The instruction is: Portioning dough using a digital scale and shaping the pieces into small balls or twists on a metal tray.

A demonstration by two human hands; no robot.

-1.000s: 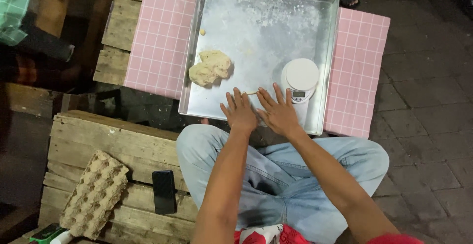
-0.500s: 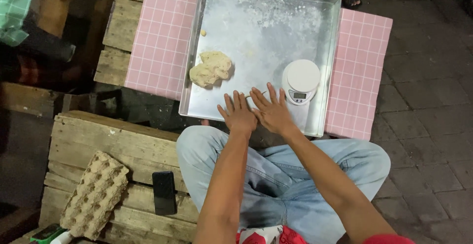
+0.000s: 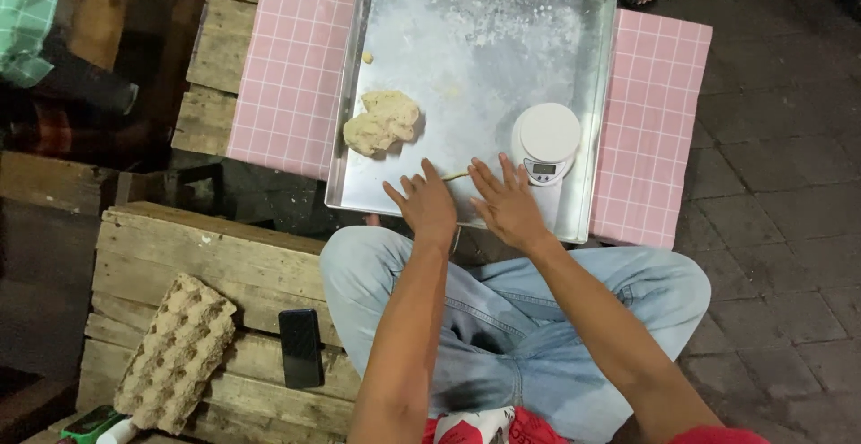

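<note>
I'm rolling a thin pale dough strip (image 3: 456,176) w/ flat open left hand (image 3: 429,206) & right hand (image 3: 508,206) on floury metal tray (image 3: 466,67); next needs even, soft pushes.

The tray (image 3: 574,94) is thin sheet metal, dull silver, its floor dusted matt white with flour so only patches shine. The dough lump (image 3: 383,122) on it looks soft and rough, pale and matt, with a torn, ragged surface. A thin dough strip (image 3: 456,176) lies smooth between the bare hands, left (image 3: 429,204) and right (image 3: 509,204). The kitchen scale (image 3: 546,142) is smooth white plastic with a slight gloss. Under the tray lies a pink checked cloth (image 3: 291,67), flat and matt. The pallets (image 3: 188,247) are rough, weathered wood. The egg carton (image 3: 175,352) is coarse grey-brown paper pulp. The phone (image 3: 300,348) is glossy black. The jeans (image 3: 511,309) are faded blue denim. The floor (image 3: 780,193) is dark, rough paving.
</note>
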